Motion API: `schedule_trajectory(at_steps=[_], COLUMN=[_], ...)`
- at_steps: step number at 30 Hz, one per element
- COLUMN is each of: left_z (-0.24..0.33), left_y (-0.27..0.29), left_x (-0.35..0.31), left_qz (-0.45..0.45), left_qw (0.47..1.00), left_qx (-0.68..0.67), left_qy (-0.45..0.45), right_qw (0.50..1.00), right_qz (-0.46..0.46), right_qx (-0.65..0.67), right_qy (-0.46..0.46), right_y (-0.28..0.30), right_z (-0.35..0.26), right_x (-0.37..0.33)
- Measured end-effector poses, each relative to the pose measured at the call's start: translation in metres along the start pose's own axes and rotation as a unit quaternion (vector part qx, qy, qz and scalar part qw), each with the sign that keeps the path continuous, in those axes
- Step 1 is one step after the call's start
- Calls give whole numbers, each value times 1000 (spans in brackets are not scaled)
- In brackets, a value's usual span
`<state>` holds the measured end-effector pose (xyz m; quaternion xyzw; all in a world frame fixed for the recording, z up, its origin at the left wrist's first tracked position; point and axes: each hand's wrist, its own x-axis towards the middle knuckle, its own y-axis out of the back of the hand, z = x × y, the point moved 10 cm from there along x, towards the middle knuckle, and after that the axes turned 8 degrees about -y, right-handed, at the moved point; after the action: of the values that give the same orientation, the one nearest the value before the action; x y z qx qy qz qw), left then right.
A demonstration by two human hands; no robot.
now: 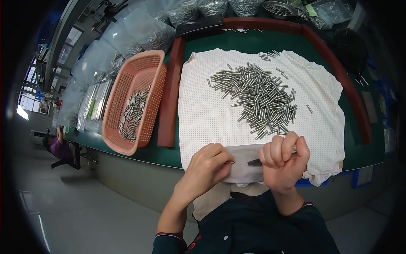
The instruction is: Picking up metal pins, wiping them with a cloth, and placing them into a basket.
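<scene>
Many metal pins [264, 97] on cloth [207, 122], back from table [275, 41] front edge; prob. light, stiff, slippery: best held mid-length. L hand [207, 167] pinches small metal pc [230, 161], R hand [283, 164] fisted round dark strip [254, 162].

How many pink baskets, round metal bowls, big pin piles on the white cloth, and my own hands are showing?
Pink basket: 1
Round metal bowl: 1
Big pin pile on white cloth: 1
Left hand plus right hand: 2
Total: 5
</scene>
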<state>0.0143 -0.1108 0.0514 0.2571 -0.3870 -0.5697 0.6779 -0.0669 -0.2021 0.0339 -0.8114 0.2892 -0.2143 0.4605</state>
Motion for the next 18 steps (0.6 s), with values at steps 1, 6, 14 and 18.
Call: schedule_trajectory(at_steps=[1, 6, 14, 18], left_z=[-4, -11, -12, -13], left_y=[1, 0, 0, 0], left_x=[-2, -7, -8, -8], left_qz=[20, 41, 43, 39], left_qw=[999, 998, 998, 998], left_qx=[-17, -25, -30, -31], left_qy=[22, 41, 45, 43], right_qw=[1000, 998, 997, 997], right_qz=[-17, -12, 0, 4], right_qx=[0, -53, -81, -81], right_qy=[2, 17, 12, 16], right_y=[-4, -3, -4, -3], right_z=[6, 28, 33, 34], right_x=[1, 3, 3, 2])
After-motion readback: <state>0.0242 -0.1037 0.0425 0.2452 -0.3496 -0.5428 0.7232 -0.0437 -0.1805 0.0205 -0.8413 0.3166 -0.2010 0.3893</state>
